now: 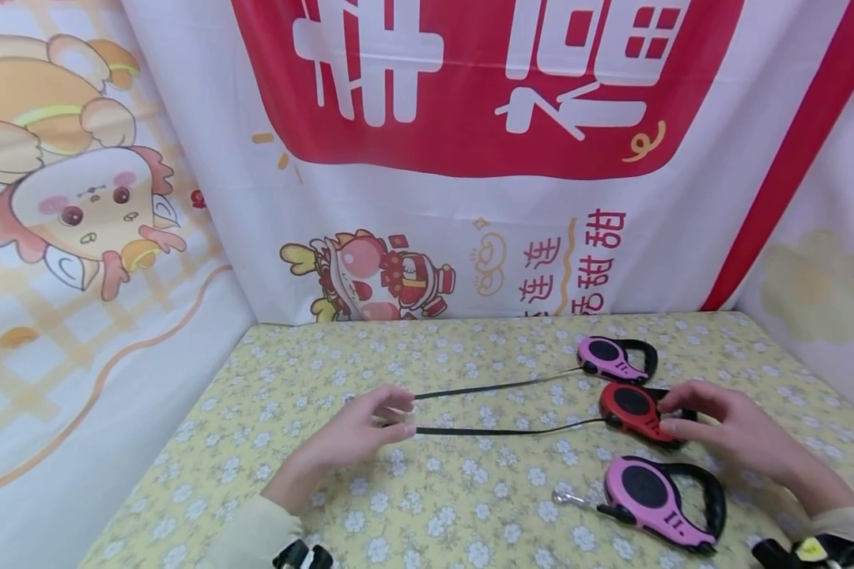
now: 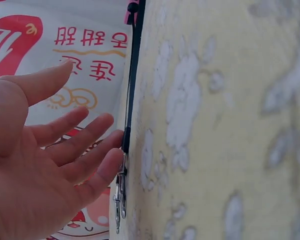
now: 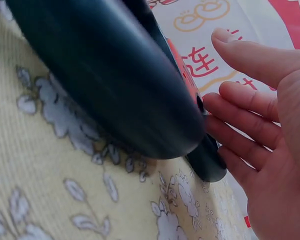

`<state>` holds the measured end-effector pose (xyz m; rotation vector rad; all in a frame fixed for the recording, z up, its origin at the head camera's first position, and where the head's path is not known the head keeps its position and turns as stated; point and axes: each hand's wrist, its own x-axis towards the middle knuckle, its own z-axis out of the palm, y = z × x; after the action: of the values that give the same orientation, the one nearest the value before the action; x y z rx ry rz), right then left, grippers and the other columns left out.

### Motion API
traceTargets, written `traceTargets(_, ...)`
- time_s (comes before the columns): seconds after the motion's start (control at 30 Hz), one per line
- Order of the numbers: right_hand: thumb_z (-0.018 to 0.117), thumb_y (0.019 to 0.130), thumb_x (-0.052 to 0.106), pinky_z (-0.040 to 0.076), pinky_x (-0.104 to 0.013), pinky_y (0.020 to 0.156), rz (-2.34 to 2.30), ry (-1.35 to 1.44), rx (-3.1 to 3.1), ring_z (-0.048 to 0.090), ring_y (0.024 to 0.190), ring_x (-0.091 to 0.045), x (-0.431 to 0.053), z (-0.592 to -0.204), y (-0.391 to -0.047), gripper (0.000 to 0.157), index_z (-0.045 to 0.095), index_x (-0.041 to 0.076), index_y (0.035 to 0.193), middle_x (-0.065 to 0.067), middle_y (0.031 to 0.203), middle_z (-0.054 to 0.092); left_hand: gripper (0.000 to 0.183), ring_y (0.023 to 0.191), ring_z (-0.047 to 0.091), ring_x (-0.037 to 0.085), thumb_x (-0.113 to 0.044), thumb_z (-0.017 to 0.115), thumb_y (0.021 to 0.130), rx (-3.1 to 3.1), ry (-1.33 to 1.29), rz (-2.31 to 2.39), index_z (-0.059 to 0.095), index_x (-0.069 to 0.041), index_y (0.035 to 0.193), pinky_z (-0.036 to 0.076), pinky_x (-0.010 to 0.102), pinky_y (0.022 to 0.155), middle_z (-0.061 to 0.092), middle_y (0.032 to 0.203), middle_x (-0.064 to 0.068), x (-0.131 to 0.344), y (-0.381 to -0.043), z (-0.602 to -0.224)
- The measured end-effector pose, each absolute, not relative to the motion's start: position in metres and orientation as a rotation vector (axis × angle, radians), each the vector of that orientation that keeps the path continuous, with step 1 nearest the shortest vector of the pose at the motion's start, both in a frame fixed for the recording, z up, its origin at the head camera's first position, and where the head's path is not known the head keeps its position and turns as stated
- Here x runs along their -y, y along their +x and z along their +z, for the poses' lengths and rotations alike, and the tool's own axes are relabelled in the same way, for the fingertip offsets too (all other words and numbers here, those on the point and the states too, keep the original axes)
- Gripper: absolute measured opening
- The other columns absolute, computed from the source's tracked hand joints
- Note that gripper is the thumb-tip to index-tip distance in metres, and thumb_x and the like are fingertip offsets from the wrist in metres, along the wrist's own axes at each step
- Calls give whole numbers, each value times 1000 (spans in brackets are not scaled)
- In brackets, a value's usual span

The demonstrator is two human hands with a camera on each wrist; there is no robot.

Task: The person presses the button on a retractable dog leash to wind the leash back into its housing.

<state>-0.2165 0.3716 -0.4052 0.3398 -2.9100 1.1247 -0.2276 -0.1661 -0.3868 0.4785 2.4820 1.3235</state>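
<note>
Backdrop cloth (image 1: 434, 197): printed, upright behind the table. Table (image 1: 256, 506): floral cover on top.

Right hand (image 1: 736, 427): fingers fairly straight, slightly spread, thumb apart, not gripping. Fingertips at the handle side of the red leash (image 1: 629, 403); can't tell if they touch. Left hand (image 1: 359, 431): palm open, fingers spread, thumb apart, holding nothing.

Red leash lies flat on the table, middle of three, just beyond the right fingertips. Near pink leash (image 1: 644, 490) sits nearer the person, below that hand. Far pink leash (image 1: 605, 356) is just behind the red one.

Black straps: upper strap (image 1: 484, 388) runs from far pink, lower strap (image 1: 462, 431) from red, both out to the left hand. Metal clips (image 2: 122, 192) at little fingertip; contact unclear. Near pink's silver clip (image 1: 569, 498) lies beside its case.
</note>
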Motion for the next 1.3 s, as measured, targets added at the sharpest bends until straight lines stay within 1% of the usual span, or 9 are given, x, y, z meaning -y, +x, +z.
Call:
traceTargets(0.23, 82, 93, 41, 45, -13, 87, 977, 323, 2932, 56, 107, 12, -373, -409, -216, 21, 74, 25, 104, 2, 112, 73, 43, 127, 62, 24, -28, 74, 101, -2512, 459, 1248, 63, -14, 140, 49, 55, 112, 69, 136, 4, 170, -233, -393)
traceTargets(0.4, 87, 85, 49, 49, -31, 88, 810, 343, 2988, 59, 102, 0, -367, -410, -218, 26, 74, 31, 97, 5, 112, 73, 39, 115, 65, 18, -12, 78, 95, -2565, 371, 1203, 69, -16, 132, 53, 50, 107, 72, 124, 1, 169, -233, -393)
traceTargets(0.47, 89, 82, 51, 48, -32, 86, 785, 351, 3012, 58, 99, -3, -364, -411, -219, 31, 73, 30, 97, 4, 113, 71, 38, 111, 66, 17, -5, 78, 91, -2586, 324, 1195, 71, -16, 127, 54, 48, 106, 73, 119, 0, 168, -232, -391)
traceTargets(0.6, 91, 79, 52, 45, -25, 77, 759, 394, 3017, 55, 93, -6, -360, -413, -221, 36, 69, 28, 93, 4, 108, 67, 35, 104, 66, 16, 5, 78, 87, -2630, 286, 1156, 74, -15, 116, 56, 44, 99, 73, 111, -1, 168, -228, -389)
traceTargets(0.8, 90, 82, 49, 49, -25, 79, 713, 416, 2995, 62, 106, -20, -363, -413, -220, 37, 63, 25, 86, -6, 121, 71, 34, 92, 62, 17, 11, 78, 82, -2666, 260, 1088, 73, -14, 103, 55, 37, 85, 70, 100, 0, 167, -225, -388)
traceTargets(0.87, 88, 85, 49, 47, -24, 76, 718, 396, 3012, 61, 100, -18, -363, -411, -219, 35, 64, 24, 90, -6, 119, 71, 32, 88, 60, 17, 11, 78, 82, -2670, 254, 1069, 73, -14, 100, 53, 35, 82, 68, 97, 1, 166, -225, -389)
traceTargets(1.03, 80, 94, 46, 39, -23, 65, 745, 395, 3051, 50, 77, -7, -363, -405, -216, 30, 63, 21, 93, 1, 94, 65, 23, 83, 58, 18, 7, 78, 88, -2691, 229, 1025, 74, -14, 97, 49, 34, 77, 65, 91, 2, 163, -225, -390)
traceTargets(1.2, 77, 97, 44, 37, -23, 66, 656, 510, 2984, 47, 76, -3, -359, -401, -216, 25, 66, 28, 82, 5, 87, 60, 17, 85, 59, 18, 0, 74, 92, -2736, 141, 1064, 76, -16, 100, 50, 33, 77, 67, 93, 2, 160, -223, -387)
traceTargets(1.3, 81, 93, 41, 35, -22, 66, 591, 593, 2887, 43, 74, 0, -357, -401, -218, 32, 62, 32, 70, 9, 81, 55, 17, 87, 60, 18, -2, 72, 94, -2764, 90, 1108, 76, -17, 103, 50, 34, 77, 67, 96, 2, 161, -223, -382)
